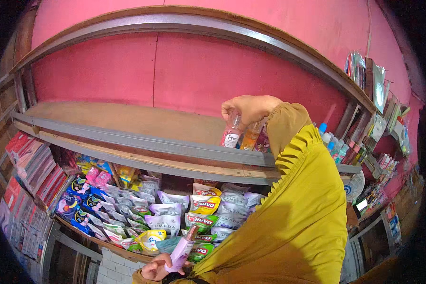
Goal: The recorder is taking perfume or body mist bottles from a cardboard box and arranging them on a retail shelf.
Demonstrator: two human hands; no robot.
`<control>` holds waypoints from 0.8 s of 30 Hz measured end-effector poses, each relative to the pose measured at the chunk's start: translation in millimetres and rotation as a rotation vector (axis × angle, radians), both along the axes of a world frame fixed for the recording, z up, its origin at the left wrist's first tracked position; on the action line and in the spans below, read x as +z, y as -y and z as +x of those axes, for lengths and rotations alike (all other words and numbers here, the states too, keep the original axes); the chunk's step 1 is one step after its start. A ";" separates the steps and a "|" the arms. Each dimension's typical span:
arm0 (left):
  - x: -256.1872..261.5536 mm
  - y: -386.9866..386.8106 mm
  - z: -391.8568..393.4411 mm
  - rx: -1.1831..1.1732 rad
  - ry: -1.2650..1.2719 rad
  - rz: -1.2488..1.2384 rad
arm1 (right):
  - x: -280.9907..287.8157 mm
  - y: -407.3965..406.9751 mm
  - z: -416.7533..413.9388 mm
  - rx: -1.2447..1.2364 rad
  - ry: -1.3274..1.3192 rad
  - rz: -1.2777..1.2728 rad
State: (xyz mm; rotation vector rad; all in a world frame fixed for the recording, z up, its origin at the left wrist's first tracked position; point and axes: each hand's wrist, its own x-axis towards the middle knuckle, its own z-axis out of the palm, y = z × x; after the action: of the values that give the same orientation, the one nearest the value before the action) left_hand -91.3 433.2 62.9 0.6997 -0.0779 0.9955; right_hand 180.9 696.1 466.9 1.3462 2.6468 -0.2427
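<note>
My left hand (pixel 158 268) is low in the view, wrapped around the lower part of a lilac bottle (pixel 181 252) with a pinkish-brown cap. The bottle leans to the right in front of several refill pouches (pixel 164 223). Higher up, my right hand (pixel 257 107) reaches over the wooden shelf (pixel 127 117), its fingers around the clear cap of a pink bottle (pixel 230 136) near the front edge. Beside that bottle stands an orange bottle (pixel 250 139). A darker purple item (pixel 262 142) is partly hidden by my sleeve.
A grey metal rail (pixel 145 143) edges the shelf. Below are blue packets (pixel 78 202) and stacked boxes (pixel 35 159). Several capped bottles (pixel 335 143) stand to the right, beyond my sleeve, with a fan (pixel 355 185) below. An upper shelf rail (pixel 198 23) crosses the pink wall.
</note>
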 end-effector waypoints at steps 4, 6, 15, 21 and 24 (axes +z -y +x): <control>-0.3 -3.9 -1.3 -0.012 -0.025 -0.007 | 0.7 -2.8 2.9 0.033 0.011 -0.022; 0.0 -5.3 -1.5 -0.020 -0.032 0.003 | 0.6 -3.9 3.7 0.007 -0.007 -0.033; 4.6 -6.5 2.7 0.018 -0.079 0.016 | 0.6 -1.4 5.1 0.040 0.030 -0.003; 5.8 -5.0 8.2 0.008 -0.091 0.009 | -2.0 5.1 4.9 0.042 0.048 0.080; 8.9 -3.2 14.8 0.012 -0.121 0.012 | -3.5 7.0 6.0 0.071 0.026 0.121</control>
State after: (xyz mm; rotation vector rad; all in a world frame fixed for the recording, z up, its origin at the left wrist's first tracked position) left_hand -76.6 436.5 71.8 0.7703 0.0263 0.9625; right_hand 186.9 689.1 463.4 1.2766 2.7205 -0.0564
